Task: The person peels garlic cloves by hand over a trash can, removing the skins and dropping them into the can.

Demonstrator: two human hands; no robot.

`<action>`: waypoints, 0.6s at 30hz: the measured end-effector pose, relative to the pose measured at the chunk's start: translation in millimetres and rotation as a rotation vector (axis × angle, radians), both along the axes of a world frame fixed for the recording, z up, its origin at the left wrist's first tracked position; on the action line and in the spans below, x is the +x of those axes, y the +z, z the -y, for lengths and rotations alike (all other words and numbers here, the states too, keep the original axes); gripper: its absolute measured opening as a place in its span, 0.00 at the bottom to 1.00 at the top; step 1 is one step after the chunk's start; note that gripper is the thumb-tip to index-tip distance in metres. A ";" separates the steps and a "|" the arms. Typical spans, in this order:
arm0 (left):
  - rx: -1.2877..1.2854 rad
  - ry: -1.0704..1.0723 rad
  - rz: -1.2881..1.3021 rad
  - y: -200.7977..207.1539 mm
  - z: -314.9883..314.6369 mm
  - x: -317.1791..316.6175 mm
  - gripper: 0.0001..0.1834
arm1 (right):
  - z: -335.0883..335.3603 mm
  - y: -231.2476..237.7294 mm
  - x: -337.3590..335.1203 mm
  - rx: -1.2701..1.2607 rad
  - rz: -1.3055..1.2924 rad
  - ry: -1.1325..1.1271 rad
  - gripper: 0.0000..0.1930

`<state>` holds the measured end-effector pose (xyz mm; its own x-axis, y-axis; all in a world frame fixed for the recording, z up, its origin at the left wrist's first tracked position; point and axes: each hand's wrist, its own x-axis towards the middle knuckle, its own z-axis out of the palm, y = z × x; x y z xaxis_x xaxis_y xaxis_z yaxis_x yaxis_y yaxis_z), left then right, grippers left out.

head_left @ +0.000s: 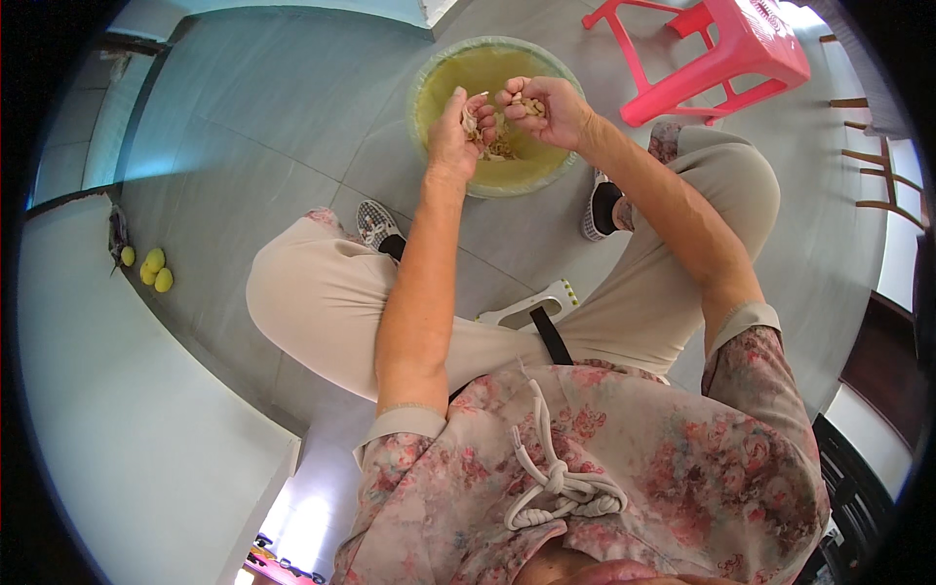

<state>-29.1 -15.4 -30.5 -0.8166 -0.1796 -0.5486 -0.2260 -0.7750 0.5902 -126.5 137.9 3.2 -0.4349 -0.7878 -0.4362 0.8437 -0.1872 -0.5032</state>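
Note:
Both hands are over a round bin (439,168) lined with a thin yellowish bag, with pale scraps (500,146) like shells or skins inside. My left hand (456,136) is curled around whitish, flaky shell-like bits (473,125). A little to its right, my right hand (554,112) is closed with its palm turned up. Several small tan, nut-sized pieces (529,104) rest in its bent fingers. Their exact kind cannot be made out. A small gap separates the two hands.
A pink plastic stool (731,49) stands beyond the bin to the right. Between my legs is a low white and green stool (531,307). Yellow-green fruits (154,268) lie on the floor by the left wall. Wooden chair legs (882,175) show at far right.

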 end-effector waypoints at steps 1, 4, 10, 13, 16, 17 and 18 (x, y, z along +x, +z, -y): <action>0.025 -0.007 -0.012 -1.4 1.0 0.2 0.21 | 0.8 4.1 1.5 0.025 -0.043 0.023 0.06; 0.066 -0.014 -0.045 -3.8 -0.3 -3.3 0.27 | 3.9 7.0 5.5 0.114 -0.135 0.094 0.06; 0.103 -0.039 -0.101 -8.2 0.4 -2.5 0.30 | 10.1 2.3 22.3 0.315 -0.440 0.167 0.10; 0.059 -0.025 -0.063 -12.0 0.0 -2.7 0.29 | 12.6 1.2 25.4 0.400 -0.569 0.228 0.11; 0.055 -0.026 -0.071 -9.0 -4.1 -1.0 0.28 | 14.9 2.0 34.0 0.517 -0.768 0.277 0.13; 0.084 -0.037 -0.085 -7.1 -4.8 0.9 0.28 | 16.5 3.1 37.3 0.586 -0.878 0.273 0.14; 0.037 -0.039 -0.097 -4.7 -6.7 1.0 0.27 | 14.9 -1.6 35.7 0.584 -0.883 0.275 0.14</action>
